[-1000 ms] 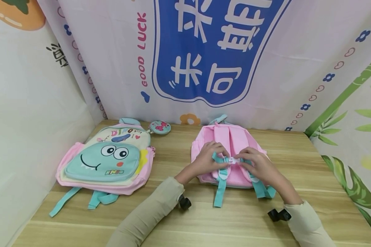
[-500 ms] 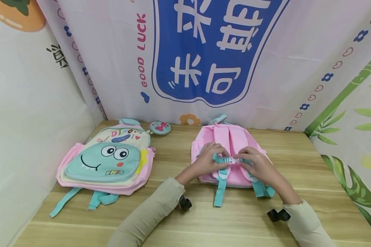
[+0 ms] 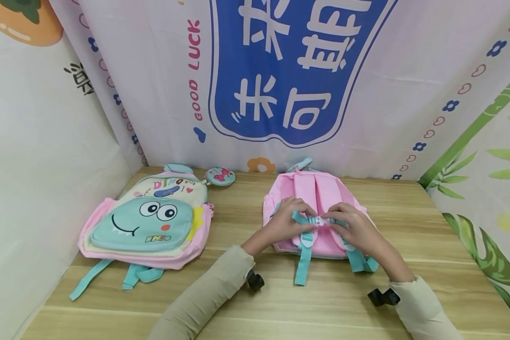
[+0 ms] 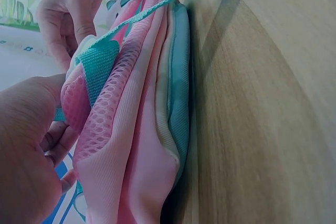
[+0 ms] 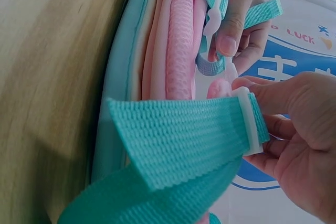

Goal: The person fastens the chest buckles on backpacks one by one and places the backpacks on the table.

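A pink backpack [image 3: 306, 186] lies on the table with its shoulder straps facing up. Across the straps runs a turquoise chest strap with a white plastic buckle [image 3: 320, 220]. My left hand [image 3: 290, 218] pinches the buckle's left side between thumb and fingers. From the right, my right hand [image 3: 357, 226] pinches its other side, so the fingers partly hide the buckle. In the right wrist view, a loose turquoise webbing end [image 5: 184, 135] hangs from a white adjuster [image 5: 249, 121] close to the right hand. The left wrist view shows the backpack's mesh strap padding [image 4: 113, 93] beside the left hand.
On the left of the wooden table [image 3: 246, 302] lies a second backpack [image 3: 144, 222] with a dinosaur face, its turquoise straps trailing forward. A round pouch [image 3: 220, 176] hangs off its top. Printed cloth [image 3: 161, 94] stands behind the table and at both sides.
Both hands stay at the buckle, almost still. The white part showing between the fingertips looks slightly shorter than a second ago. Neither backpack has moved.
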Demonstrator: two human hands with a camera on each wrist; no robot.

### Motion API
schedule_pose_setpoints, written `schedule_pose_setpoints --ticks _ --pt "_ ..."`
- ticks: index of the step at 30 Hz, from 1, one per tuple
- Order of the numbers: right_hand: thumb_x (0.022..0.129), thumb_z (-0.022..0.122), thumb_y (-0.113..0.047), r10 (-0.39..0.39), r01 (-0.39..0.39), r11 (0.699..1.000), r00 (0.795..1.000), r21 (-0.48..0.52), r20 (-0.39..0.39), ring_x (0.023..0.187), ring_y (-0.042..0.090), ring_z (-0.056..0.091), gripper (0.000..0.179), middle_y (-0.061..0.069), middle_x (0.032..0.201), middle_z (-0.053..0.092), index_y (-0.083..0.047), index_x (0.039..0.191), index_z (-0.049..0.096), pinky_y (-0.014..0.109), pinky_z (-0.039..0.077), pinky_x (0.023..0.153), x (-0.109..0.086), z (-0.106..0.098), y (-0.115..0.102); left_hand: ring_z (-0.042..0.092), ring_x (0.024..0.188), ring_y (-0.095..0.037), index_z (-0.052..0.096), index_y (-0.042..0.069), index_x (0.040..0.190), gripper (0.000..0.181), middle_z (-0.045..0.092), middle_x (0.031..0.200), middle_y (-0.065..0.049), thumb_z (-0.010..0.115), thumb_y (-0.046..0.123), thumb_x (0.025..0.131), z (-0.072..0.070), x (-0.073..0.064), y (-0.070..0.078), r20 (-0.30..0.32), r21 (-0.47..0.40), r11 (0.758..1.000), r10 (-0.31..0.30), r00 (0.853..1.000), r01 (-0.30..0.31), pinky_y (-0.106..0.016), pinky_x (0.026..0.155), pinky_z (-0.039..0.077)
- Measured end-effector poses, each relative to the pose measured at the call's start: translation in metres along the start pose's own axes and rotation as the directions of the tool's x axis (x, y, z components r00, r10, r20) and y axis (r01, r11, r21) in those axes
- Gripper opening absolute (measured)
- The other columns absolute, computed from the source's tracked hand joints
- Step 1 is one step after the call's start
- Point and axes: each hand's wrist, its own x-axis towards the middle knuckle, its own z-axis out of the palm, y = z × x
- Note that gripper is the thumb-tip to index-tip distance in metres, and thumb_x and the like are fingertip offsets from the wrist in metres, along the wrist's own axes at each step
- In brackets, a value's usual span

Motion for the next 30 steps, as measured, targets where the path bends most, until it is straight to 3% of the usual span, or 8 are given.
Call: schedule_pose_setpoints --ticks 23,30 --pt "0.077 0.081 0.011 0.020 -0.019 0.999 1.000 0.037 -0.022 0.093 0.020 0.067 0.032 0.006 0.104 0.072 -0.006 0.104 0.079 0.035 0.062 0.076 -0.0001 0.0022 -0.0032 0.057 0.098 -0.017 0.076 0.011 0.101 0.020 0.073 0.096 -0.001 0.085 0.018 0.084 -0.0022 0.0002 0.0008 0.001 -0.009 1.000 0.002 1.000 -0.002 -0.031 0.092 0.039" --pt "0.078 0.080 0.011 0.037 -0.036 0.998 0.999 0.049 -0.018 0.092 0.020 0.067 0.031 0.007 0.104 0.072 -0.005 0.104 0.078 0.030 0.061 0.077 0.0003 0.0021 -0.0047 0.057 0.098 -0.018 0.076 0.009 0.101 0.020 0.072 0.096 -0.002 0.084 0.016 0.084 -0.0008 0.0001 -0.0016 0.001 -0.032 0.999 0.010 1.000 -0.010 -0.025 0.087 0.042"
